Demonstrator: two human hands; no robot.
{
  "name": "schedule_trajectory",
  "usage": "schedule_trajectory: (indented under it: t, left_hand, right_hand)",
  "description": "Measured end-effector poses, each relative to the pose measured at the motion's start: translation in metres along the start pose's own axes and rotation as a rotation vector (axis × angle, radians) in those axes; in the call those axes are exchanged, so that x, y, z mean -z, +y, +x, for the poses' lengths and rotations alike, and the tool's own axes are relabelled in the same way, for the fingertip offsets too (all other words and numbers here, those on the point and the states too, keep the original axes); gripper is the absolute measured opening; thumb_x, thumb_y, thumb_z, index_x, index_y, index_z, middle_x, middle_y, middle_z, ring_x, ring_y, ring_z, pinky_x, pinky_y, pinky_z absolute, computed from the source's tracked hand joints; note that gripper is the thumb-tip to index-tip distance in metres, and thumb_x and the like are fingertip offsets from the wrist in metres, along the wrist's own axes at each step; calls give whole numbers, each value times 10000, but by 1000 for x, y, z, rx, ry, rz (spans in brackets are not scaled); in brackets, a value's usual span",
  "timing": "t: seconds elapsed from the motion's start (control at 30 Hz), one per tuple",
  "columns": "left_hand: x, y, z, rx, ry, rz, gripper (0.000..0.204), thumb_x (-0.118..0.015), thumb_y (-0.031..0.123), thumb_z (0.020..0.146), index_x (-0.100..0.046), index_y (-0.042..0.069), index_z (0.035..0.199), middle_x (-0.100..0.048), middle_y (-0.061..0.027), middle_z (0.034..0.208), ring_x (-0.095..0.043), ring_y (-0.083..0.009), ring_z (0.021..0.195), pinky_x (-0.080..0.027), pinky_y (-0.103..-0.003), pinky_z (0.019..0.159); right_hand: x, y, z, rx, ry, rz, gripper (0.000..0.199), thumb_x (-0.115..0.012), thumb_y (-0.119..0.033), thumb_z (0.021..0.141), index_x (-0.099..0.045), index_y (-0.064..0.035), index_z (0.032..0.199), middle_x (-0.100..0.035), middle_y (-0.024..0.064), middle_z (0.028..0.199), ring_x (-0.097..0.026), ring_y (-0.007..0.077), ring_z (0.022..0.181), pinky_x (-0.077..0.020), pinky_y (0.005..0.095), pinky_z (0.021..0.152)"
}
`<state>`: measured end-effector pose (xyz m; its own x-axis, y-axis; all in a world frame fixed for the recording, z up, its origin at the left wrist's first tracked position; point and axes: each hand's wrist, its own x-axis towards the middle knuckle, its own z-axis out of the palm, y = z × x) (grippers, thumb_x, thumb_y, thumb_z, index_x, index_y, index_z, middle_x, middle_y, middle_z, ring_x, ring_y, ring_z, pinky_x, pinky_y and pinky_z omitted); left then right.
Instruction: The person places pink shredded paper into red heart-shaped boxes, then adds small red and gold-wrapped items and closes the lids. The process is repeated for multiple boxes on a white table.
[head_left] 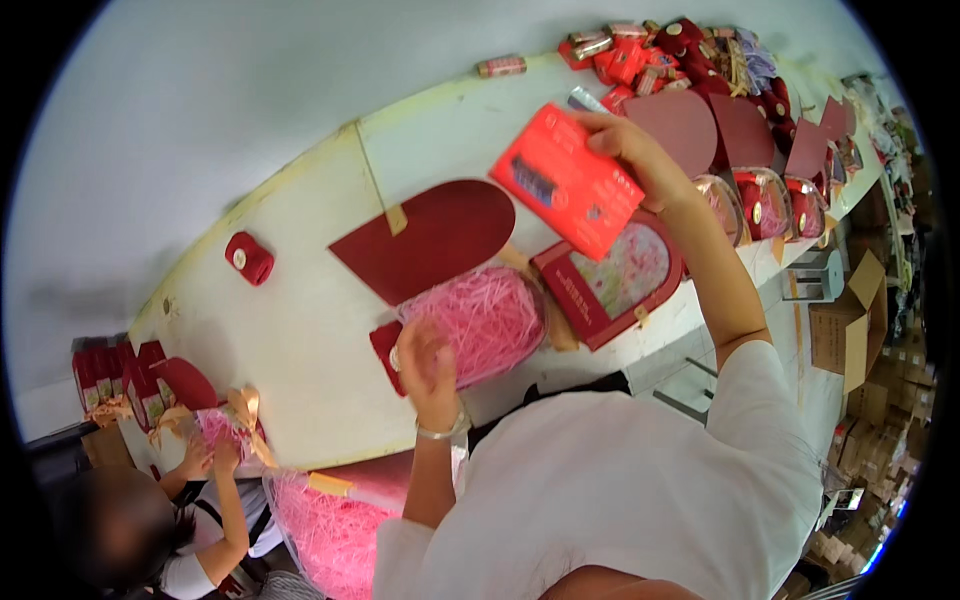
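My right hand [640, 155] is closed on one edge of a bright red flat box [565, 180], which it holds tilted above the table. Below and to the left, an open gift box [480, 320] is filled with pink shredded paper. Its dark red arched lid [430, 240] lies folded back on the far side. My left hand [428, 368] is at the gift box's left edge, its fingers apart and slightly curled. Beside those fingers sits a dark red rolled cloth [386, 357], partly hidden by the hand. I see no grip on it.
A closed dark red box with a floral front [590, 300] lies right of the open one. Another dark red roll [250, 258] rests at left. Finished-looking open boxes [762, 205] and piled red packets [625, 62] occupy the far right. A co-worker's hands [212, 455] handle a box at lower left.
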<state>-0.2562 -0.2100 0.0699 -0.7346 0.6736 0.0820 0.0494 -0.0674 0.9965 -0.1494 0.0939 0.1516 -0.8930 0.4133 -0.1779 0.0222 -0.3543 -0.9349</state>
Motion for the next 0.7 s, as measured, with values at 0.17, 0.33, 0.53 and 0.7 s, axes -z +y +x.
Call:
schedule_trajectory:
  t: [0.17, 0.33, 0.53, 0.7]
  left_hand:
    - [7, 19, 16, 536, -298, -782, 548, -470, 270, 873, -245, 51, 1322, -389, -117, 1257, -458, -210, 1079, -397, -340, 888]
    - [34, 9, 2, 549, -262, -895, 585, -560, 116, 823, -245, 51, 1311, -379, -98, 1263, -413, -200, 1138, -365, -353, 950]
    - [25, -25, -15, 206, 266, -584, 598, -670, 3, 711, -317, 49, 1192, -434, -78, 1144, -444, -174, 1061, -380, -323, 924]
    - [49, -71, -15, 96, 362, -136, 374, -591, 88, 808, -398, 35, 1124, -469, -74, 1101, -455, -163, 1018, -360, -292, 901]
  right_hand:
    - [-97, 32, -42, 257, -362, -539, 465, -463, -73, 688, -469, -1, 1147, -531, 100, 1103, -476, 189, 1068, -389, 318, 901]
    - [-134, 87, -45, 438, -315, -543, 479, -488, -63, 688, -470, -42, 1166, -477, 74, 1184, -436, 205, 1115, -298, 354, 971]
    - [-162, 163, -67, -116, -43, 176, 549, -630, -158, 771, -375, -41, 1243, -493, 84, 1145, -472, 168, 1053, -375, 312, 890]
    - [-141, 201, -39, -132, 68, 15, 534, -633, -132, 744, -409, -16, 1214, -521, 86, 1110, -495, 161, 1017, -379, 296, 880]
